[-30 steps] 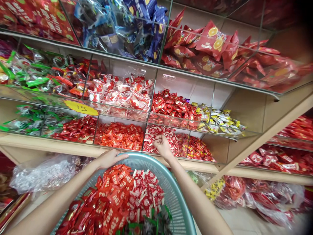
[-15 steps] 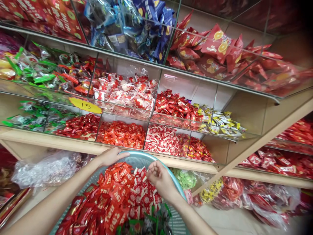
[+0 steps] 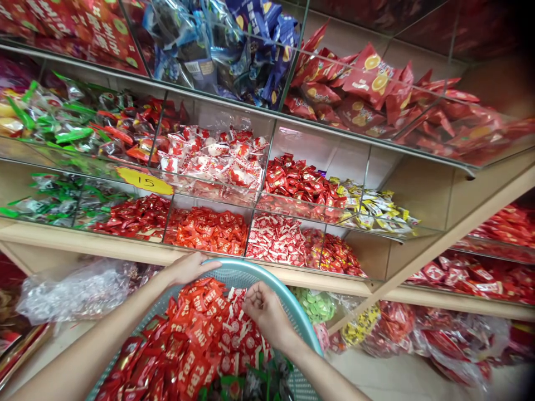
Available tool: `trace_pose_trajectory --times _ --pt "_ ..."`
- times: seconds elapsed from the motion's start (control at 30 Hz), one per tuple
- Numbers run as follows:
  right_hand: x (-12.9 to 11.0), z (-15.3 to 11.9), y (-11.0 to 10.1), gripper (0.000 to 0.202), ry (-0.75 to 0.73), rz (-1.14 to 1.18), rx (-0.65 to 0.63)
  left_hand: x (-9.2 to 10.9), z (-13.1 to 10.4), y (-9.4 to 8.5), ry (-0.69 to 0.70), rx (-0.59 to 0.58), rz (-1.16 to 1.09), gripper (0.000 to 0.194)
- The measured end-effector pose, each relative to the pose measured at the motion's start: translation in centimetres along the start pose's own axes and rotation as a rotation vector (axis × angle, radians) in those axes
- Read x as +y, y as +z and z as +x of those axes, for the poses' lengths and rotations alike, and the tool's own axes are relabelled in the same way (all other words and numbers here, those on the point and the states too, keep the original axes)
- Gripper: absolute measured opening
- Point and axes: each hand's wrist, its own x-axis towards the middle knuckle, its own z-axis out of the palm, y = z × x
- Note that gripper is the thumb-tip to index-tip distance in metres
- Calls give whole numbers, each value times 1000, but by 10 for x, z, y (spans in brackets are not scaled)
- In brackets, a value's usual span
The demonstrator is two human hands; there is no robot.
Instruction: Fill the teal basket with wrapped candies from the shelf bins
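A teal plastic basket full of wrapped candies is in front of me at the bottom of the view. My left hand grips its far rim at the left, thumb lying along the edge. Over the candies hovers my right hand, fingers curled closed; whatever they may hold is hidden. Beneath it lie red-and-white wrapped candies. Orange-red packets fill the middle of the basket, darker red packets the left, and green-and-dark wrapped candies the near side.
Beyond the basket rises a shelf with clear compartments of candies. A yellow price tag reads 15. Higher up are blue packets and red orange-print packets. Plastic bags lie under the shelf on both sides.
My right hand has shifted slightly left and stays curled above the red-and-white candies. My left hand keeps its hold on the rim.
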Motion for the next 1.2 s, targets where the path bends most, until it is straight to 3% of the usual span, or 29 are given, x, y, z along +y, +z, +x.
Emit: trace_pose_trajectory --times 0.23,0.37,0.6,0.83,1.0,1.2 --pt "8 -3 3 12 18 -128 28 -9 4 3 31 0 -5 57" --pt "-2 4 -5 13 -56 -211 67 -5 2 2 8 0 -1 60" --pt "-29 70 -40 8 -243 -308 282 -2 1 1 -14 2 17 61" --pt "-22 126 -45 16 -93 -479 361 -4 2 1 -1 -1 35 60" --pt "-14 136 -40 17 -7 -558 388 -2 1 0 3 -24 -6 60" --pt "0 143 -41 18 -38 -387 383 -5 1 1 -4 -17 -18 57"
